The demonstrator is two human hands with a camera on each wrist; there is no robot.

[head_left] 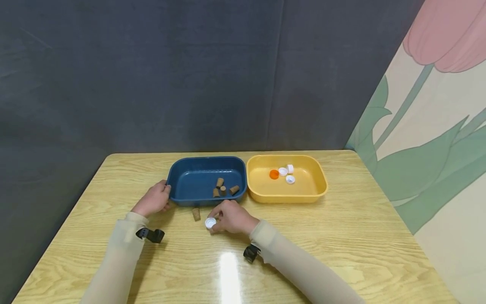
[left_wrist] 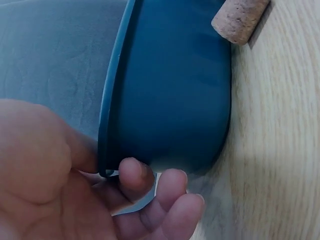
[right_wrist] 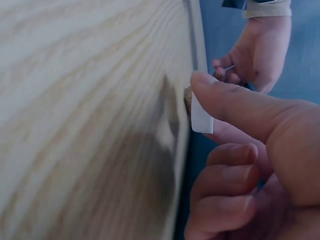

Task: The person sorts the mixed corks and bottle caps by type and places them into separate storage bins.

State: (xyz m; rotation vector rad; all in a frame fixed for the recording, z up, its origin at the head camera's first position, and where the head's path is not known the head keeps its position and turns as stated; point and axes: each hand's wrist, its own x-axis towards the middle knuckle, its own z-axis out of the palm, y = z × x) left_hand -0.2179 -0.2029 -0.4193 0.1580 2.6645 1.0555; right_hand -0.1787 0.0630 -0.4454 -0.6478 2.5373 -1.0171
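Observation:
Between the thumb and fingers of my right hand [head_left: 234, 217] is a white bottle cap [head_left: 210, 223], pinched by its edge. The right wrist view shows the cap [right_wrist: 202, 116] side-on. My left hand [head_left: 155, 198] grips the left end of a blue tray [head_left: 206, 202], its thumb at the rim and its fingers curled below, as the left wrist view shows. Several corks [head_left: 220, 182] lie inside the blue tray, towards its front right. One more cork [head_left: 196, 214] stands or lies on the table just before the tray; which, I cannot tell.
To the right of the blue tray, side by side with it, is a yellow tray [head_left: 262, 197]. It holds an orange cap [head_left: 274, 174] and several white caps [head_left: 290, 180]. Both trays sit towards the back of the wooden table [head_left: 341, 236], before a dark curtain [head_left: 228, 84].

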